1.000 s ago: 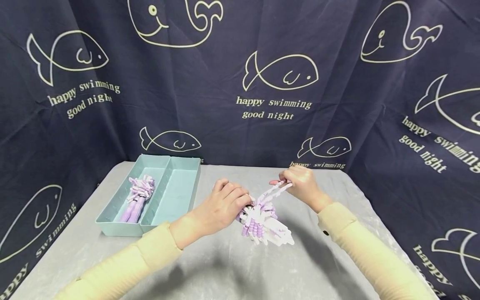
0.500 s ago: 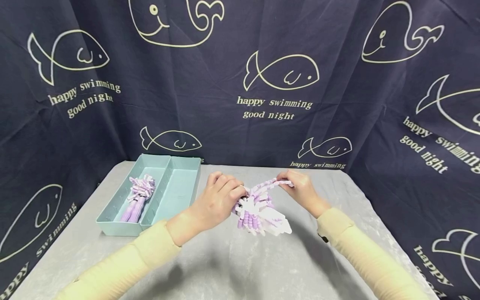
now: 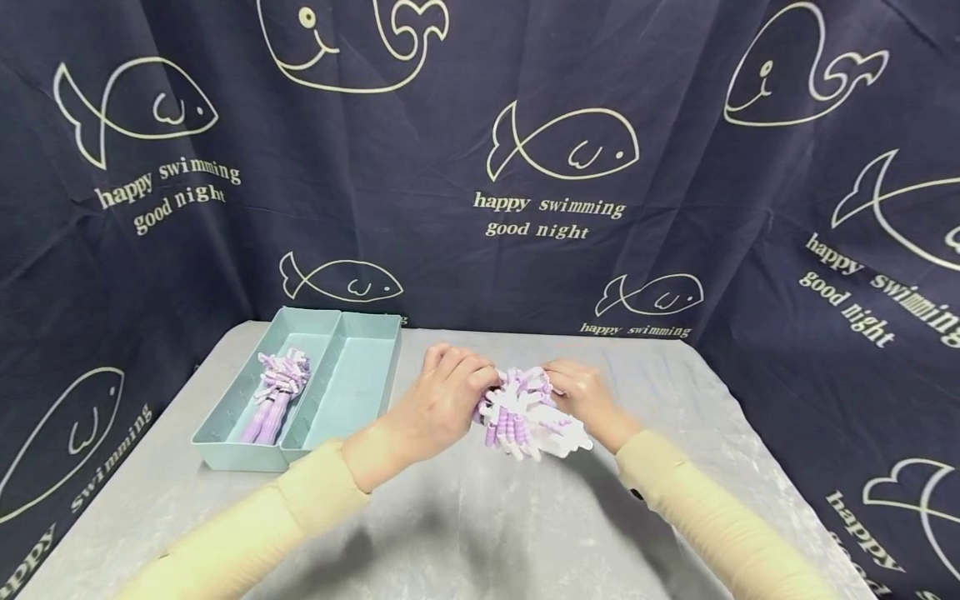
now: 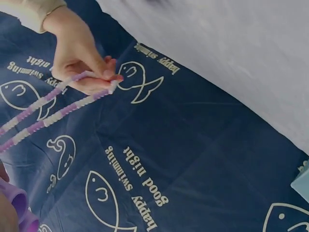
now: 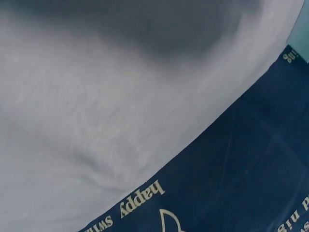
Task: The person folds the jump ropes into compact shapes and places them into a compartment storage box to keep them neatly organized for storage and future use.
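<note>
My left hand (image 3: pixel 442 400) grips a bundled purple and white beaded jump rope (image 3: pixel 517 412) above the table, its fingers curled round the bundle's left end. At the right side of the beads is my right hand (image 3: pixel 588 400), fingertips right at the bundle. In the left wrist view, the right hand (image 4: pixel 79 55) pinches a loop of beaded rope (image 4: pixel 60 113) that runs off to the left. Purple handle ends (image 4: pixel 19 200) poke out by the left hand at the lower left. The right wrist view shows neither hand.
A light blue two-compartment box (image 3: pixel 348 392) stands on the left of the grey table (image 3: pixel 420 542). Another purple and white jump rope (image 3: pixel 277 396) lies in its left compartment. Dark blue printed cloth (image 3: pixel 420 183) hangs behind and along both sides.
My right hand has come left and slightly down to the bundle, and the strands stretched between the hands have drawn in. The left hand has barely shifted. The box and its rope stay put.
</note>
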The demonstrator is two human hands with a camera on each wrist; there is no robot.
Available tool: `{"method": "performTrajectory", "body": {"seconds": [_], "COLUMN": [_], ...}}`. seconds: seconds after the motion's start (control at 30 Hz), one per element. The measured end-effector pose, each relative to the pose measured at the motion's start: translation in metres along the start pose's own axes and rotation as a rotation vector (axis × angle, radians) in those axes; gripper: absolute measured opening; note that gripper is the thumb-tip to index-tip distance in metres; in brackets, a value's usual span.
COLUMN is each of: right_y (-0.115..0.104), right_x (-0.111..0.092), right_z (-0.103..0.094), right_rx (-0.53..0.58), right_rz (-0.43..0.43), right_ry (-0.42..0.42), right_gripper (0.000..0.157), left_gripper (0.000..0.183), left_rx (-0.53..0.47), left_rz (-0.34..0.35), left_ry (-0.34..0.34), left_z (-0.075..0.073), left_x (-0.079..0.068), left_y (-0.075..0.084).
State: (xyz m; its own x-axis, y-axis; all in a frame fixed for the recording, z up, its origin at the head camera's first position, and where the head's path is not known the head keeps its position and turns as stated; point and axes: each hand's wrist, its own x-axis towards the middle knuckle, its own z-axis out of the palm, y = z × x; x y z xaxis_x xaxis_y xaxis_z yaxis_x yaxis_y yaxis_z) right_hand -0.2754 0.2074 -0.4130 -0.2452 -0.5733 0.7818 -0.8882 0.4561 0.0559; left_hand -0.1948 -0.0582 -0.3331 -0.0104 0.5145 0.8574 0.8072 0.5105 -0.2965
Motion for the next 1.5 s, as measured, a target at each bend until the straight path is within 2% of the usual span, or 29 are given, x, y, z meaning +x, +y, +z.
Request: {"method": "performTrajectory", "body": {"seconds": [0.13, 0.27, 0.47, 0.63, 0.73, 0.83, 1.0, 1.17, 1.33, 1.5], "right_y": [-0.004, -0.006, -0.009, -0.012, -0.015, -0.018, -0.024, -0.028, -0.035, -0.044], "right_x": [-0.005, -0.007, -0.009, -0.011, -0.012, -0.012, -0.013, -0.014, -0.014, -0.013], "right_z": [0.007, 0.012, 0.017, 0.018, 0.019, 0.02, 0.02, 0.017, 0.012, 0.004], "right_rx": [-0.033, -0.033, 0.087, 0.142, 0.158, 0.186, 0.219, 0.161, 0.076, -0.009], "right_rz": [0.088, 0.167, 0.169, 0.164, 0.137, 0.079, -0.005, -0.051, -0.136, -0.158], "right_ry": [-0.054, -0.057, 0.02, 0.083, 0.076, 0.011, -0.107, -0.166, -0.189, -0.223], "right_gripper": [0.024, 0.024, 0.006, 0.019, 0.013, 0.006, 0.014, 0.012, 0.012, 0.019], "left_gripper": [0.01, 0.016, 0.024, 0.022, 0.021, 0.023, 0.029, 0.036, 0.037, 0.04], "left_rx": [0.025, 0.03, 0.033, 0.064, 0.084, 0.09, 0.126, 0.176, 0.21, 0.227], "left_rz": [-0.08, -0.157, -0.2, -0.216, -0.225, -0.25, -0.332, -0.433, -0.489, -0.535], "left_ry": [0.022, 0.024, 0.023, 0.036, 0.03, 0.008, -0.044, -0.132, -0.196, -0.252], "left_z": [0.003, 0.003, 0.0, -0.002, -0.002, -0.001, 0.002, 0.007, 0.009, 0.009], "left_x": [0.004, 0.008, 0.01, 0.014, 0.016, 0.017, 0.015, 0.008, 0.002, -0.002], "left_y": [-0.005, -0.012, -0.017, -0.02, -0.022, -0.023, -0.027, -0.033, -0.038, -0.041]}}
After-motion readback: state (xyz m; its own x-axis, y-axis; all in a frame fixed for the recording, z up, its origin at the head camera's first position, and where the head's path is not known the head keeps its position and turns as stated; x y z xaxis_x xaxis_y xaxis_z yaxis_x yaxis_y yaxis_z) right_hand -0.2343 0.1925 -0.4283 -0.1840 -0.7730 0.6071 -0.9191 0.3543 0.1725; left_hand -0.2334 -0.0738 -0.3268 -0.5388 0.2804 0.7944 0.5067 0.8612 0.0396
